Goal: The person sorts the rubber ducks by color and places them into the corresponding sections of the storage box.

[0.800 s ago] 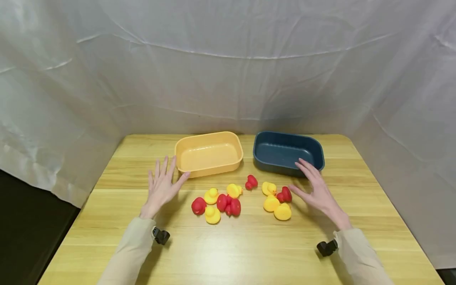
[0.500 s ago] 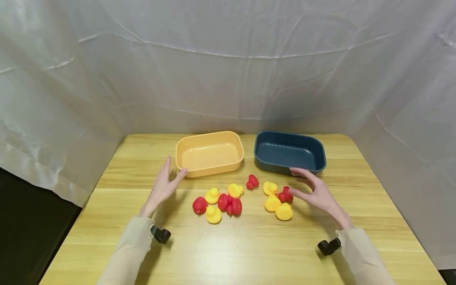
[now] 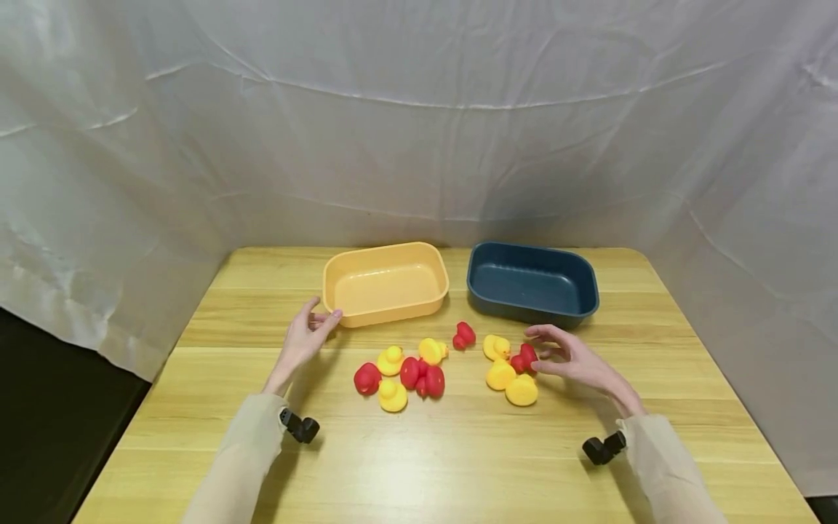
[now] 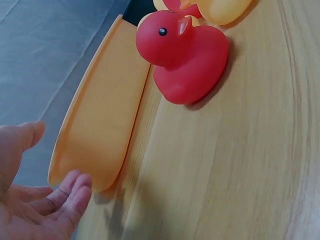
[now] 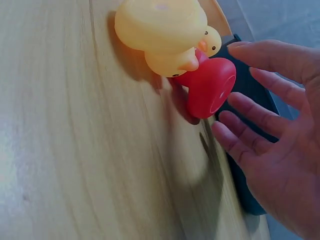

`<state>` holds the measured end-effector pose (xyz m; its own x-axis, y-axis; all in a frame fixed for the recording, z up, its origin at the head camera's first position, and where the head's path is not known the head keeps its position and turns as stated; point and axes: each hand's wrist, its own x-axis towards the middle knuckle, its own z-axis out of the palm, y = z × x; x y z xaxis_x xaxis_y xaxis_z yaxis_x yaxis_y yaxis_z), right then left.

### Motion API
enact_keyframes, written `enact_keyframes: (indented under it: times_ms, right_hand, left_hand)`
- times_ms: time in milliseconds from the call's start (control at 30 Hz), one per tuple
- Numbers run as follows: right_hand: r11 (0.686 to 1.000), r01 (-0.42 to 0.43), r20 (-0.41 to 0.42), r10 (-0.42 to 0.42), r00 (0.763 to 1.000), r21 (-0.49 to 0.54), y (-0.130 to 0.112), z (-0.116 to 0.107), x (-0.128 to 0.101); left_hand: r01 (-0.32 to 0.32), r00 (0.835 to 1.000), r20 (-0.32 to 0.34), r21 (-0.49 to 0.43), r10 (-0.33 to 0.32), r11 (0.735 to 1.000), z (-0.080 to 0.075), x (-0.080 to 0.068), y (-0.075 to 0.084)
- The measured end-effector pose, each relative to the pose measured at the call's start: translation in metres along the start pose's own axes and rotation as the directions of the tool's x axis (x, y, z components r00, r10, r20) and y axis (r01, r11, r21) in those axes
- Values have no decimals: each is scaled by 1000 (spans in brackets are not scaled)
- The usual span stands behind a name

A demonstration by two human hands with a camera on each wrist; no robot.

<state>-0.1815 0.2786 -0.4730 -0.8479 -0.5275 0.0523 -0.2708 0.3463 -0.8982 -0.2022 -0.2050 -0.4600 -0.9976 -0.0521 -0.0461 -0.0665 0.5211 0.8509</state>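
Observation:
My left hand (image 3: pixel 302 342) hovers at the near left corner of the yellow bin (image 3: pixel 396 314), fingers loosely bent and thumb overlapping its rim in the head view. In the left wrist view nothing lies between thumb and fingers; a red rubber duck (image 4: pixel 195 65) sits farther along the table. My right hand (image 3: pixel 583 360) reaches toward a red rubber duck (image 3: pixel 526 359) lying tipped over, thumb and fingers spread around its near side. The right wrist view shows a gap between the fingers (image 5: pixel 235 140) and this duck. Yellow rubber ducks (image 3: pixel 521 390) lie close against it.
Behind the right-hand ducks stands a dark blue bin (image 3: pixel 517 310). A left cluster mixes yellow ducks (image 3: pixel 392 397) and red ducks (image 3: pixel 433 380). One red duck (image 3: pixel 464 335) lies alone between the clusters. A grey curtain (image 3: pixel 419 160) hangs behind the wooden table (image 3: pixel 419 466).
My right hand has come down from over the blue bin's front to the tipped red duck, fingers curving in. The left hand's spread fingers have drawn together and bent by the yellow bin.

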Motion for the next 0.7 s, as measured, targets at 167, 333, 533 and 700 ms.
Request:
enact_keyframes:
  times_ms: [167, 333, 533, 700]
  right_hand:
    - [1000, -15, 45, 15, 999, 1, 2, 1, 4]
    - [1000, -13, 67, 13, 998, -5, 5, 3, 7]
    - [999, -40, 84, 41, 996, -13, 8, 4, 8]
    - [998, -45, 87, 48, 995, -42, 8, 2, 8]
  left_hand:
    - [-3, 1000, 5, -130, 4, 992, 0, 1, 3]
    - [-5, 1000, -7, -292, 3, 956, 2, 4, 0]
    - [-5, 999, -33, -418, -9, 909, 4, 9, -7]
    - [0, 999, -36, -463, -19, 886, 6, 11, -8]
